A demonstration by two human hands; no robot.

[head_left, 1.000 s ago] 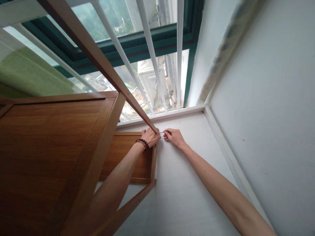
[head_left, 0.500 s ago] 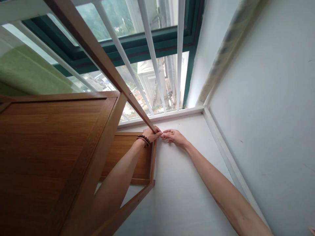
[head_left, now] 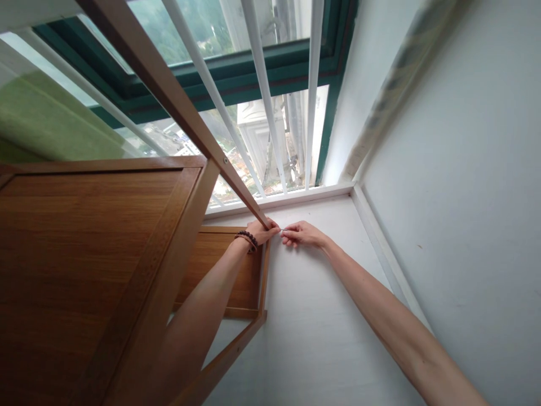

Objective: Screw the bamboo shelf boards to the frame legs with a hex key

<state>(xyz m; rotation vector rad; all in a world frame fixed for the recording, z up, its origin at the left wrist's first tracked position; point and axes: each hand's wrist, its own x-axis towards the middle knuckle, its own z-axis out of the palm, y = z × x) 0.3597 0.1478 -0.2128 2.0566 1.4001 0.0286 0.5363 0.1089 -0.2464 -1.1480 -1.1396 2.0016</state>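
Note:
My left hand (head_left: 262,232), with a dark bead bracelet (head_left: 247,239) at the wrist, is closed around the lower end of a slanting wooden post (head_left: 186,117). That end meets the corner of a low wooden shelf (head_left: 228,265). Just to the right, my right hand (head_left: 301,234) pinches a thin metal rod (head_left: 285,229) that looks like a hex key. The rod points left toward my left fingertips and the post. Where its tip ends is hidden or too small to make out. A large upper wooden shelf (head_left: 84,237) fills the left side.
White window bars (head_left: 262,84) stand behind the wooden frame, before a green-framed window (head_left: 279,79). Green cloth (head_left: 54,118) hangs at the left. A white wall (head_left: 473,186) with a baseboard (head_left: 384,254) bounds the right. Another wooden post (head_left: 236,349) slants toward me over the white floor (head_left: 313,316).
My right hand has drawn slightly right, away from my left fingers, and the thin rod between them now shows more clearly. My left hand stays at the post.

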